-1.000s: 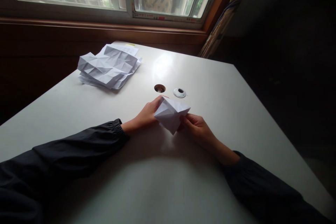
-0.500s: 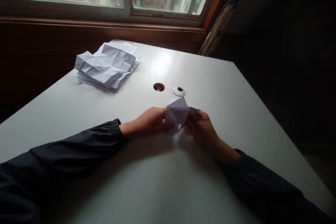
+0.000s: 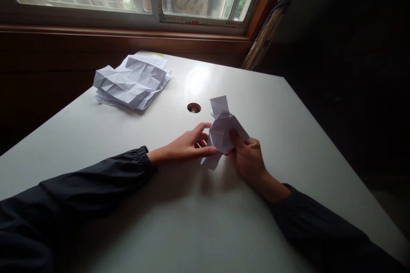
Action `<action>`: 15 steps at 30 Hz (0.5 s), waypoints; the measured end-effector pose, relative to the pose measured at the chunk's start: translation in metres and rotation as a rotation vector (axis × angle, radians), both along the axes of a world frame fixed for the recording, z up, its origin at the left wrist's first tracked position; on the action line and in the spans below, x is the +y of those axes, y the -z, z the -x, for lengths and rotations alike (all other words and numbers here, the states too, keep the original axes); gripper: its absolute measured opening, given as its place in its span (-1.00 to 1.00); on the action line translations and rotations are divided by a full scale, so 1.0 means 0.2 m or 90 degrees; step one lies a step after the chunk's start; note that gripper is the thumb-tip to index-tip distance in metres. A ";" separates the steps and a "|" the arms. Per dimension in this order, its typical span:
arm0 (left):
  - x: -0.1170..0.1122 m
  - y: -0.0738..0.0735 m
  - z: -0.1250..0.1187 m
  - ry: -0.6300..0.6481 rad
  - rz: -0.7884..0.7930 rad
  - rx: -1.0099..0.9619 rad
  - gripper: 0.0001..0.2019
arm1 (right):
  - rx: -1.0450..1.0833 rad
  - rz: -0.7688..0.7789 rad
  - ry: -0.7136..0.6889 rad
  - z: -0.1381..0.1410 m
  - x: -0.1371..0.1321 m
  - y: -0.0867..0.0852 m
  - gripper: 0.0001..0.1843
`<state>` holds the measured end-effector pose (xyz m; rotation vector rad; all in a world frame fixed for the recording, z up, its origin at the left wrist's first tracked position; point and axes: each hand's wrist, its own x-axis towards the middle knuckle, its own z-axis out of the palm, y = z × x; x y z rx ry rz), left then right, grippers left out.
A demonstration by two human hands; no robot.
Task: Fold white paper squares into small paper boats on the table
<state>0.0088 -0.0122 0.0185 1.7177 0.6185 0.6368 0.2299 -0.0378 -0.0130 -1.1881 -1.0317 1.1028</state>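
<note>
A folded white paper piece (image 3: 222, 130) stands up off the table, its creased flaps pointing up and down. My right hand (image 3: 248, 158) pinches its lower right side between thumb and fingers. My left hand (image 3: 188, 143) lies open just left of the paper, with its fingers spread and one fingertip at the paper's lower edge. Farther back on the white table (image 3: 256, 106), a heap of creased white paper sheets (image 3: 131, 83) sits at the left, apart from both hands.
A round cable hole (image 3: 194, 108) is set in the tabletop, and a white grommet cap (image 3: 212, 113) is mostly hidden behind the paper. A brown window sill (image 3: 128, 36) runs along the table's far side, with a curtain (image 3: 265, 38) at the right.
My left hand has let go and moved left, its fingers opening. The paper has been pulled open into a taller, looser shape, and my right hand now holds it alone.
</note>
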 end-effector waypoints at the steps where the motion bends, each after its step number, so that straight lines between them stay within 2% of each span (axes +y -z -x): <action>1: 0.00 0.01 0.00 -0.007 0.006 0.006 -0.30 | -0.012 0.000 -0.001 0.00 0.00 0.00 -0.48; 3: -0.01 0.02 -0.01 -0.016 0.016 0.001 -0.29 | -0.022 -0.005 -0.011 0.01 -0.01 -0.01 -0.50; 6: -0.01 0.03 -0.01 -0.002 0.023 -0.047 -0.43 | 0.002 -0.016 -0.046 0.01 -0.01 -0.04 -0.56; 10: 0.00 0.03 0.00 -0.010 -0.026 -0.036 -0.49 | 0.038 -0.005 -0.049 0.01 0.01 -0.05 -0.61; 12: 0.01 0.04 0.00 -0.030 -0.031 -0.016 -0.45 | 0.015 -0.005 -0.039 0.01 0.01 -0.05 -0.60; 15: 0.04 0.07 0.00 -0.085 -0.011 -0.040 -0.42 | -0.091 -0.024 -0.040 0.01 -0.01 -0.05 -0.54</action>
